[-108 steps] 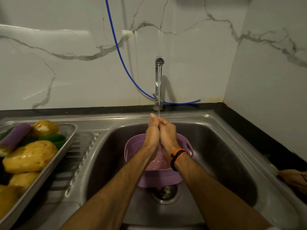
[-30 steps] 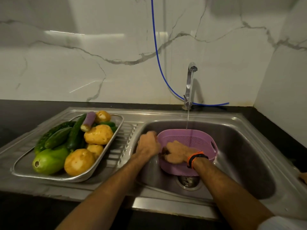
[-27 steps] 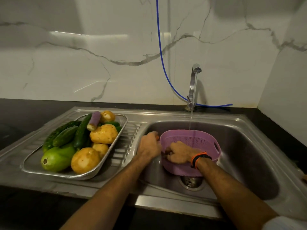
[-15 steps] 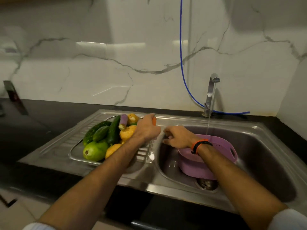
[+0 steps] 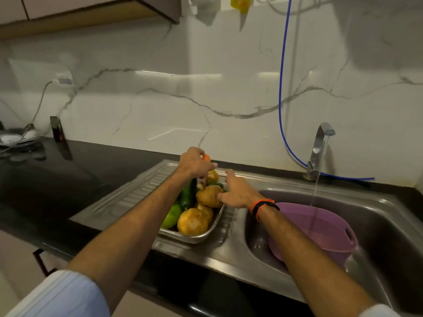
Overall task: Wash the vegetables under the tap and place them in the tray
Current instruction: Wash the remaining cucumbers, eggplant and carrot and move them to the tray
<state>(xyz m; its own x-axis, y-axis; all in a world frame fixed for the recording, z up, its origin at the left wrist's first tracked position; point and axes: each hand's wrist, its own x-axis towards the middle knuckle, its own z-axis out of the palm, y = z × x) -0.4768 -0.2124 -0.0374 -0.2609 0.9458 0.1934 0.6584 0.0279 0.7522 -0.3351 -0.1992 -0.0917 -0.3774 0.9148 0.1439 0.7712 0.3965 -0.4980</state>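
Observation:
A steel tray [image 5: 194, 238] on the drainboard holds potatoes [image 5: 192, 221], a dark cucumber [image 5: 187, 195] and a light green vegetable [image 5: 170, 218]. My left hand [image 5: 194, 164] hovers over the tray's far end and grips a small orange vegetable [image 5: 206, 157], mostly hidden by my fingers. My right hand [image 5: 235, 191] stretches over the tray's right side with fingers spread, its fingertips touching a potato [image 5: 208, 195]. A purple basket [image 5: 320, 229] sits in the sink [image 5: 389, 216] under the running tap [image 5: 319, 147].
A blue hose [image 5: 280, 88] runs down the marble wall to the tap's base. Black counter [image 5: 68, 179] lies left of the drainboard, with a white appliance and cable [image 5: 16, 138] at the far left. A cabinet hangs above.
Both hands left the purple basket and moved left to the tray, the left one carrying the orange vegetable. The right hand's fingers have spread out. My view turned left and up.

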